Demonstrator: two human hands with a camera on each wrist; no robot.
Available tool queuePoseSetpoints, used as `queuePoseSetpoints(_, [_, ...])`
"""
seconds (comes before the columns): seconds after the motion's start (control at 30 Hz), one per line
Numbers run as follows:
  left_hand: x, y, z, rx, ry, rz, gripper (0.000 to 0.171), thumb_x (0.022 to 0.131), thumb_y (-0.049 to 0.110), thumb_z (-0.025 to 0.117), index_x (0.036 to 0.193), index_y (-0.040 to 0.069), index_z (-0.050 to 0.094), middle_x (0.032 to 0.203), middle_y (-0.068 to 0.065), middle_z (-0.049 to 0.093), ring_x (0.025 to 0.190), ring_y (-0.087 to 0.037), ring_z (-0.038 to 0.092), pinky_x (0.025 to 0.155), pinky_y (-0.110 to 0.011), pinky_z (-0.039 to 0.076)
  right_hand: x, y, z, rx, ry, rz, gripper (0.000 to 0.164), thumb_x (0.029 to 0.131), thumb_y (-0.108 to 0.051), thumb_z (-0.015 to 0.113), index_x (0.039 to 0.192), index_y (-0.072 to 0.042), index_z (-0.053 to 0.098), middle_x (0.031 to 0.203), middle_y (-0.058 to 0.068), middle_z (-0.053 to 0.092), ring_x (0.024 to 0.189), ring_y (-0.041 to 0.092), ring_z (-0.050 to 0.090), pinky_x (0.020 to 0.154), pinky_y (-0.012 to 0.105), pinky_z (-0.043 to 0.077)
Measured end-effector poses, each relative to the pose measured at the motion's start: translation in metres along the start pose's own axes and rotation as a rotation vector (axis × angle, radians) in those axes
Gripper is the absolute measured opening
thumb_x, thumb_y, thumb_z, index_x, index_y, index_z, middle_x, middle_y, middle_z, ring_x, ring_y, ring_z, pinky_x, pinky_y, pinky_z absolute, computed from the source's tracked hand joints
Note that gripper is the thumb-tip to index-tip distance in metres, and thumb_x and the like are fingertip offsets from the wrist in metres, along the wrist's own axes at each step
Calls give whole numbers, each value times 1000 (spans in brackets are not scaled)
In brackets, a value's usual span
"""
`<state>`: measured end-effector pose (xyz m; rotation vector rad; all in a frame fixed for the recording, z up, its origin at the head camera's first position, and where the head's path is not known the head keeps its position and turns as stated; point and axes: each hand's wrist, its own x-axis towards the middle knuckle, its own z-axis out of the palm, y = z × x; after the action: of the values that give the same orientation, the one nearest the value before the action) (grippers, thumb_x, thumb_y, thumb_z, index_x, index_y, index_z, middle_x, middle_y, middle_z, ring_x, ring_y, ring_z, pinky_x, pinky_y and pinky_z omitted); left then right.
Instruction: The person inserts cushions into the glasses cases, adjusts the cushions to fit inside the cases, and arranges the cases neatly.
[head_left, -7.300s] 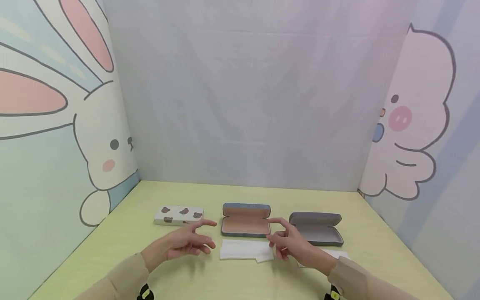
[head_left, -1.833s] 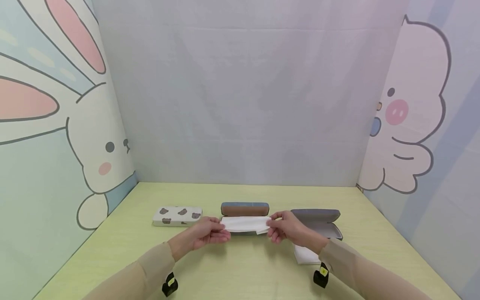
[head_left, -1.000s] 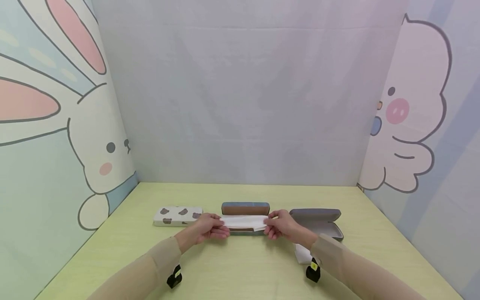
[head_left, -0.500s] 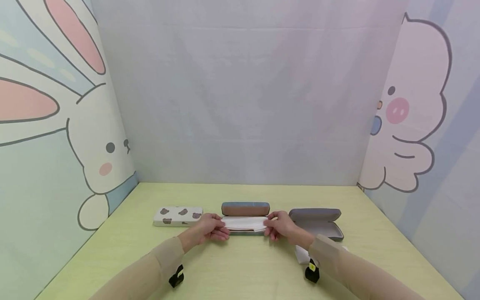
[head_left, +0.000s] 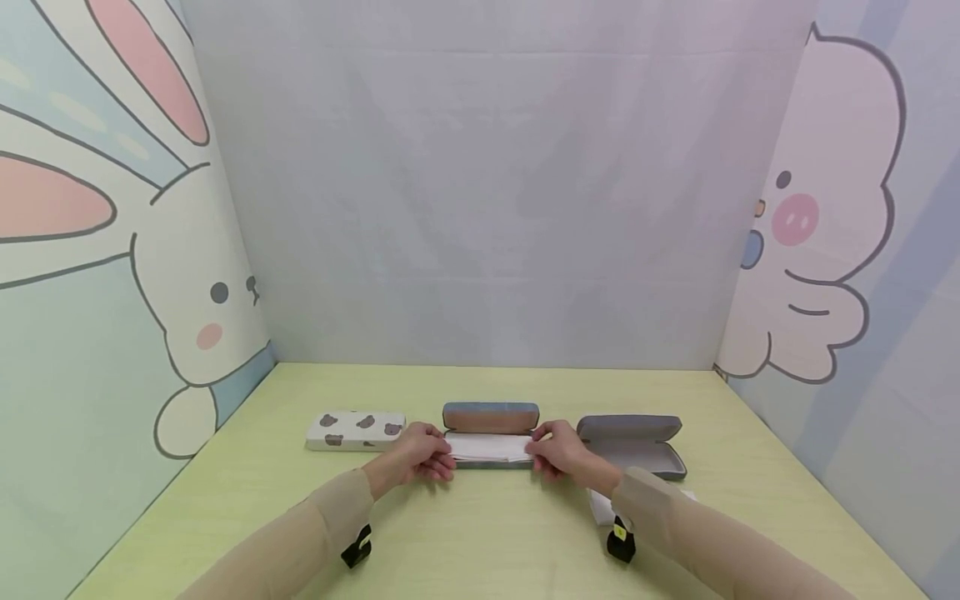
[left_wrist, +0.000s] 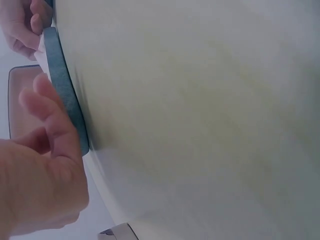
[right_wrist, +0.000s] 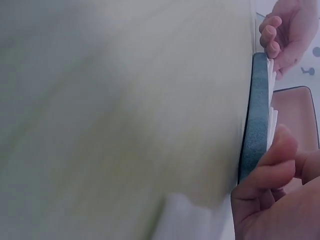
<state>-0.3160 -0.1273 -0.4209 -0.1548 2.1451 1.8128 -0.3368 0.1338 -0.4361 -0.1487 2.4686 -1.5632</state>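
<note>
A folded white cloth (head_left: 489,447) lies in the lower half of a blue glasses case (head_left: 491,406), which stands with its lid up and its pink-tan lining showing. My left hand (head_left: 417,451) pinches the cloth's left end, fingertips right at the case's rim. At the other end my right hand (head_left: 561,451) pinches the cloth between thumb and fingers. In the right wrist view the cloth's folded layers (right_wrist: 271,120) stick up slightly above the case's blue front wall (right_wrist: 256,107). Part of each cloth end is hidden behind the fingers.
To the left lies a closed white glasses case (head_left: 356,431) with brown bear heads. A grey glasses case (head_left: 633,450) stands with its lid up on the right. Another white cloth (head_left: 602,508) lies before it, partly under my right sleeve. The table (head_left: 480,533) ends at a grey backdrop.
Both hands have taken the white cloth from the table in front of the blue case, carried it away from me and lowered it into the case. It now sits deeper than a second ago.
</note>
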Motion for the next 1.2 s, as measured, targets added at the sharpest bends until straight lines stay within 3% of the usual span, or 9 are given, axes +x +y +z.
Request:
queuePoseSetpoints(0.33, [1, 2, 0, 95, 11, -17, 11, 90, 1, 57, 99, -2, 51, 58, -4, 61, 44, -10, 58, 38, -17, 44, 0, 0, 3, -65, 25, -8, 16, 88, -7, 64, 96, -3, 50, 50, 0, 48, 38, 9, 36, 35, 20, 27])
queuePoseSetpoints(0.6, [3, 3, -2, 165, -11, -43, 6, 90, 3, 58, 88, -3, 58, 54, -3, 59, 44, -10, 58, 38, -16, 44, -1, -3, 4, -112, 49, -29, 16, 88, -5, 64, 89, -5, 48, 47, -1, 42, 34, 9, 32, 33, 19, 26])
queuePoseSetpoints(0.93, [4, 1, 1, 216, -33, -47, 16, 90, 2, 56, 78, -7, 63, 51, -3, 58, 42, -10, 57, 37, -15, 45, -5, -1, 7, -218, 71, -56, 16, 88, -6, 61, 82, -7, 47, 46, 1, 45, 31, 9, 42, 30, 20, 33])
queuePoseSetpoints(1.2, [0, 3, 0, 236, -70, 7, 14, 92, 3, 55, 84, -7, 58, 52, -5, 59, 42, -11, 58, 38, -17, 47, -8, -3, 4, -177, 37, -68, 17, 89, -8, 62, 82, -3, 48, 46, 4, 51, 31, 10, 49, 33, 28, 47])
